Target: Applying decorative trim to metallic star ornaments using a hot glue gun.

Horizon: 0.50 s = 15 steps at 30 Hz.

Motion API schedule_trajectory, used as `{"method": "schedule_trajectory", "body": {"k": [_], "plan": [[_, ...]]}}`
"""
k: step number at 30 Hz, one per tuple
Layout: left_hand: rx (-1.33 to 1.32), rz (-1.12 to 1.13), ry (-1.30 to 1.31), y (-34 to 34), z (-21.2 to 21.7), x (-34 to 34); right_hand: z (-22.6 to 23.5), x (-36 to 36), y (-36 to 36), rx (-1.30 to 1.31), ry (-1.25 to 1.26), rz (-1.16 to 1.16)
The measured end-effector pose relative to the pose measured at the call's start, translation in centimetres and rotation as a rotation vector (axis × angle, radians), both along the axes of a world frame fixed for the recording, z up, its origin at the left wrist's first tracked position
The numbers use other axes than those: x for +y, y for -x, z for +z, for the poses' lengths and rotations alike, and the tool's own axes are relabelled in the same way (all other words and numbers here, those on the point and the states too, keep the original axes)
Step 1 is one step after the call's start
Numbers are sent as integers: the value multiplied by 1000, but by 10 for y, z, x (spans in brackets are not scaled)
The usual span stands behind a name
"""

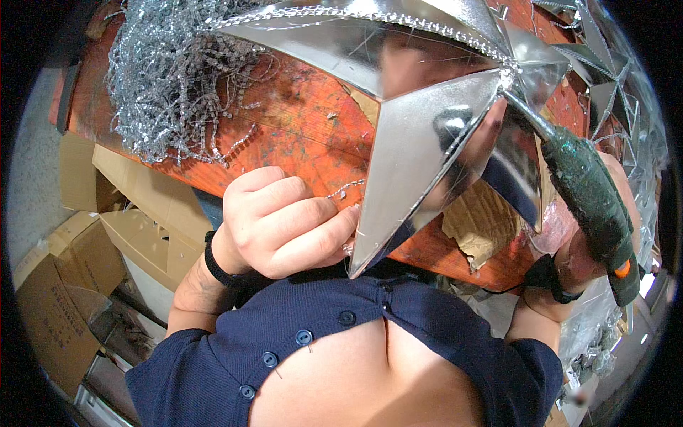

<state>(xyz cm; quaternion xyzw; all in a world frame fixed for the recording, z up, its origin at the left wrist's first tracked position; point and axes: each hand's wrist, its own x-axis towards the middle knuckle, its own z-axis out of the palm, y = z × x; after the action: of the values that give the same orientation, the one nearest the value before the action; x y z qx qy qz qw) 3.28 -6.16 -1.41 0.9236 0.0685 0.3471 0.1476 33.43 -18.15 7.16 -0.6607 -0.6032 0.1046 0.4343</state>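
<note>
A mirror-silver star (434, 142) with raised, folded points fills the upper middle, and silver braided trim (427, 27) lies along one ridge. My left hand (284, 224) is closed in a pinch beside the star's near point. From its fingers emerges a short stretch of thin silver cord (346, 188); the fingertips are partly hidden by the star. My right hand (573, 260) is wrapped round a worn dark green glue gun (590, 192), which covers much of that hand. The gun's metal nozzle points at the star's centre, touching or very close to it. Fine glue-like threads cross the surface.
A tangled heap of silver cord (174, 78) lies at the far left of the orange-red, stained worktable (299, 99). Torn brown cardboard (480, 220) sits under the star. More silver stars (608, 92) are at the far right, near clear plastic. Cardboard boxes (64, 320) stand left.
</note>
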Motion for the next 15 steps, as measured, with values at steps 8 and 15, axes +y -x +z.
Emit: {"method": "schedule_trajectory", "body": {"k": [8,15], "plan": [[9,-16,10,1,0,1,9,1,4,-203,56,76],[-2,-17,17,0,1,0,12,-1,13,-282,63,88]]}}
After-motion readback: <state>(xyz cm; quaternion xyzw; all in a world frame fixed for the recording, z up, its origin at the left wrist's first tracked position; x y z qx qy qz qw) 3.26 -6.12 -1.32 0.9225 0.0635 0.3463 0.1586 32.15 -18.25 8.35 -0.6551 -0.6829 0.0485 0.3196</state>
